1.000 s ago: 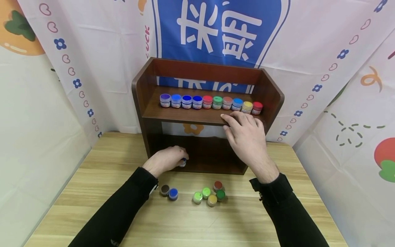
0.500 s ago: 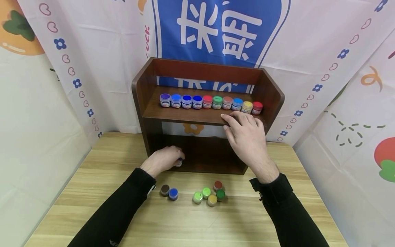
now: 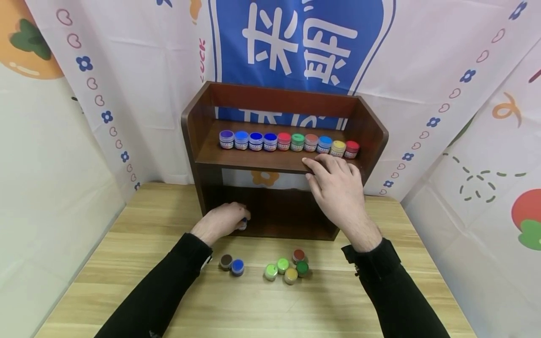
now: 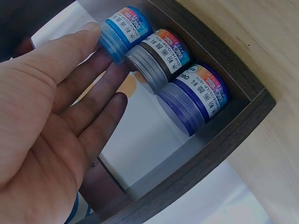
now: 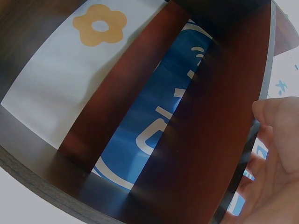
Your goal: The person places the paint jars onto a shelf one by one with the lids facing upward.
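My left hand (image 3: 221, 221) is inside the lower level of the dark brown wooden shelf (image 3: 253, 164), at its left end. Thumb and fingers pinch a light blue paint jar (image 4: 126, 32). Beside it in the left wrist view stand a dark brown paint jar (image 4: 161, 60) and a purple-blue paint jar (image 4: 194, 98), lined up toward the shelf's side panel. In the head view my left hand mostly hides these jars. My right hand (image 3: 338, 192) grips the front edge of the upper board near its right end, thumb below and fingers over the top, as the right wrist view (image 5: 275, 154) also shows.
A row of several paint jars (image 3: 283, 141) stands on the upper board. On the wooden table (image 3: 220, 310) in front are a brown jar (image 3: 226, 261), a blue jar (image 3: 237, 267) and a cluster of green, yellow and red-brown jars (image 3: 282, 266). Printed cloth hangs behind.
My left hand has shifted a little to the left along the lower level with the light blue paint jar. My right hand stays on the upper board's edge.
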Motion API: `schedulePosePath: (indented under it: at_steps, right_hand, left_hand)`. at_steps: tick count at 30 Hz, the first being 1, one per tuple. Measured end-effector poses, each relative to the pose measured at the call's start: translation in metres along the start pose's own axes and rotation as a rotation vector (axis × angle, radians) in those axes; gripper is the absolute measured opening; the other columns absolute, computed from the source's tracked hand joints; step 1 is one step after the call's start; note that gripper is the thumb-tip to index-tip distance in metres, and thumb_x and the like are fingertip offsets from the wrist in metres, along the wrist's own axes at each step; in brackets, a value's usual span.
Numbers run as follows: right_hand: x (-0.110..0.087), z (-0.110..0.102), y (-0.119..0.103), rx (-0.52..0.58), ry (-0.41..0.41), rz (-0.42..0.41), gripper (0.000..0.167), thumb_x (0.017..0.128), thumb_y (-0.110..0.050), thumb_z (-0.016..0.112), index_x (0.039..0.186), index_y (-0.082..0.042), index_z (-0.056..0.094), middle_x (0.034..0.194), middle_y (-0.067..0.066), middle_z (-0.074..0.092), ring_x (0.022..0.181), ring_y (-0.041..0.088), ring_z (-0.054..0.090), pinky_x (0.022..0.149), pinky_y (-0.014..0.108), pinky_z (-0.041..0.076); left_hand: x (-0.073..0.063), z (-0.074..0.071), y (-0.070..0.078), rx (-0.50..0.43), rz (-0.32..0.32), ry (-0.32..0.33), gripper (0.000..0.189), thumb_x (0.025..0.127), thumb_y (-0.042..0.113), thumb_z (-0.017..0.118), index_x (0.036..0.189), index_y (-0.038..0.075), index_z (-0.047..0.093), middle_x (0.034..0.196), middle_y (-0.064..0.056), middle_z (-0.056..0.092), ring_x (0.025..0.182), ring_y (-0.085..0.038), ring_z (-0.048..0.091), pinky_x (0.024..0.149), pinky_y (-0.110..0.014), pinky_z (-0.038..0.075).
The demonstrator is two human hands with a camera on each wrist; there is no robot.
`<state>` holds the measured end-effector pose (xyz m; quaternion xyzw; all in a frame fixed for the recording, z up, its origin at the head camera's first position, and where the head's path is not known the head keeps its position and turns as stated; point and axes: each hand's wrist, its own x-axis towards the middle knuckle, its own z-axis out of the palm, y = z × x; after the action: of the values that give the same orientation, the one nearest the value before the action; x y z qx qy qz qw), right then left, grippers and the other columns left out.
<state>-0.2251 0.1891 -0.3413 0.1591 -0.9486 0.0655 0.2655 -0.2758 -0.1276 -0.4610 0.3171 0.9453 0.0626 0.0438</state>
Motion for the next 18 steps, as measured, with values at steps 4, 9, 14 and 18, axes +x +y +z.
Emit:
schedulePosePath:
  at_steps: [4,9,14,18]
  right_hand:
    - [-0.0001,0.0,0.0,0.004,0.005,-0.003,0.043,0.123,-0.04,0.06,0.163,-0.028,0.07,0.16,0.01,0.069,0.153,0.038,0.062,0.128,0.068,0.05]
    - [-0.0004,0.0,0.0003,0.004,0.01,-0.007,0.043,0.123,-0.041,0.06,0.163,-0.028,0.071,0.159,0.01,0.069,0.153,0.038,0.063,0.127,0.067,0.05]
    - [-0.0003,0.0003,0.0004,0.002,0.009,-0.008,0.043,0.124,-0.041,0.059,0.163,-0.028,0.07,0.16,0.01,0.069,0.153,0.038,0.062,0.128,0.067,0.05]
    - [-0.0004,-0.0002,0.0002,0.001,0.008,-0.009,0.043,0.123,-0.041,0.059,0.163,-0.028,0.07,0.159,0.01,0.069,0.153,0.038,0.062,0.128,0.067,0.05]
  left_hand:
    - [0.0002,0.0029,-0.0005,-0.004,-0.004,0.003,0.019,0.11,0.008,0.082,0.129,0.008,0.088,0.127,-0.011,0.086,0.103,-0.02,0.078,0.096,-0.042,0.072]
    - [-0.0013,0.005,0.0001,-0.002,-0.011,0.005,0.02,0.11,0.008,0.082,0.129,0.008,0.088,0.127,-0.012,0.086,0.106,-0.022,0.079,0.098,-0.043,0.072]
    - [-0.0023,0.0058,0.0005,0.01,-0.014,0.006,0.021,0.11,0.008,0.082,0.13,0.008,0.088,0.131,-0.013,0.086,0.111,-0.025,0.082,0.101,-0.045,0.072]
    - [-0.0029,0.0054,0.001,0.024,-0.007,0.006,0.022,0.11,0.008,0.082,0.132,0.007,0.087,0.137,-0.016,0.085,0.117,-0.029,0.083,0.105,-0.046,0.072]
